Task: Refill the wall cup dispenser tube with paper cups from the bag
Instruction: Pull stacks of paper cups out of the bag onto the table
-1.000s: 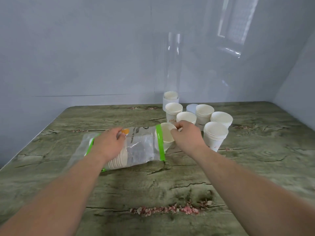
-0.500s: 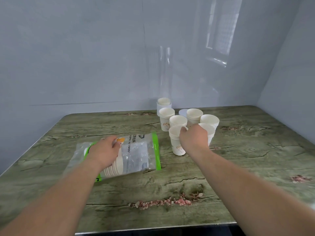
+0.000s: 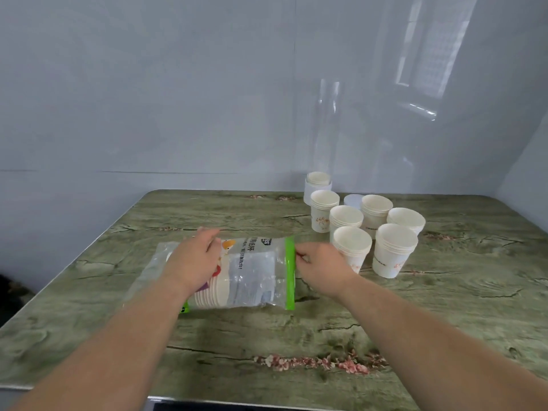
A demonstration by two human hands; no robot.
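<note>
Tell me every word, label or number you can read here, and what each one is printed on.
Very little can be read.
plastic bag: dark printed characters beside a small dark logo, too blurred to quote.
nearest cup stack: a faint dark line of print and a reddish motif, too small to read.
back-left cup stack: a floral motif only, no words.
</note>
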